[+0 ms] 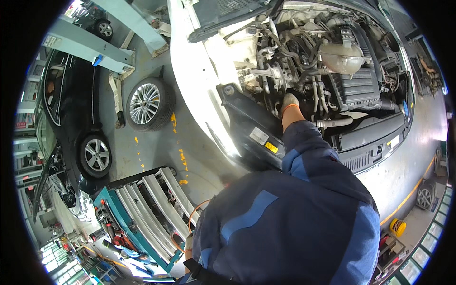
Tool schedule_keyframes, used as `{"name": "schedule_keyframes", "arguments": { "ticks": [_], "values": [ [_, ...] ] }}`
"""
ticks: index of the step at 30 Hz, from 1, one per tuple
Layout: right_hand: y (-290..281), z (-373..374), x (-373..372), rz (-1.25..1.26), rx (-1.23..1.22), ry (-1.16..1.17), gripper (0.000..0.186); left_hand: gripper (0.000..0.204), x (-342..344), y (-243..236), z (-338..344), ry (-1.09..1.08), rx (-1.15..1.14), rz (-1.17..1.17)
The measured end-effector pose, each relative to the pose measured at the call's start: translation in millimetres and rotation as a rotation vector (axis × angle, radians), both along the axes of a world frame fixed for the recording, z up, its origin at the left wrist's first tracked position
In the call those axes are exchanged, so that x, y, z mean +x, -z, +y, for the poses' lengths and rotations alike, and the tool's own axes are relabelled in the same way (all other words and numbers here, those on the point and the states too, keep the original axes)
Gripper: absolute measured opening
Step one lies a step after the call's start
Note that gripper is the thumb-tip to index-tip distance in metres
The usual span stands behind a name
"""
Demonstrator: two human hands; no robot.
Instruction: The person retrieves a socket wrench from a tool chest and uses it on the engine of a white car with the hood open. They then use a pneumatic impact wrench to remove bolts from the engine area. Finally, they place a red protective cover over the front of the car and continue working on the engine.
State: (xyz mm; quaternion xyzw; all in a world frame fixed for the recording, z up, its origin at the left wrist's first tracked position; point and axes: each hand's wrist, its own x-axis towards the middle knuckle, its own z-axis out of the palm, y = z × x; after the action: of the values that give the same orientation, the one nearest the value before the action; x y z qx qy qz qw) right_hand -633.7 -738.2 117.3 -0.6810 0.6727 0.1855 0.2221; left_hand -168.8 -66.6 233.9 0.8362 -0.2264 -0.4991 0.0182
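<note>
My right arm, in a dark blue sleeve, reaches down into the engine bay of a white car (190, 61). My right hand (290, 100) wears a light glove with an orange cuff. Its fingers disappear among hoses and metal brackets, left of the black engine cover (356, 88), so any grip is hidden. Low at the left, my left hand (188, 243) is mostly covered by my jacket, with a dark band at the wrist. It is beside a teal tool cart (164, 264); a thin orange cord (191, 219) loops next to it. Its fingers do not show clearly.
A translucent coolant tank (343, 57) sits above the engine cover. Long silver metal strips (147, 216) lie across the cart, with tools (111, 223) beside them. A loose wheel (145, 104) lies near a lift post (90, 47). A black car (78, 95) stands at left.
</note>
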Motion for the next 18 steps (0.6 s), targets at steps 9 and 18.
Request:
{"name": "schedule_keyframes", "arguments": {
  "ticks": [9, 18],
  "values": [
    [11, 1, 18, -1.471, 0.093, 1.636, 0.039, 0.038, 10, -18, -36, 0.046, 0.019, 0.001],
    [4, -6, 35, -0.945, -0.023, 1.369, 0.070, 0.040, 11, -19, -57, 0.087, -0.007, -0.025]
  ]
}}
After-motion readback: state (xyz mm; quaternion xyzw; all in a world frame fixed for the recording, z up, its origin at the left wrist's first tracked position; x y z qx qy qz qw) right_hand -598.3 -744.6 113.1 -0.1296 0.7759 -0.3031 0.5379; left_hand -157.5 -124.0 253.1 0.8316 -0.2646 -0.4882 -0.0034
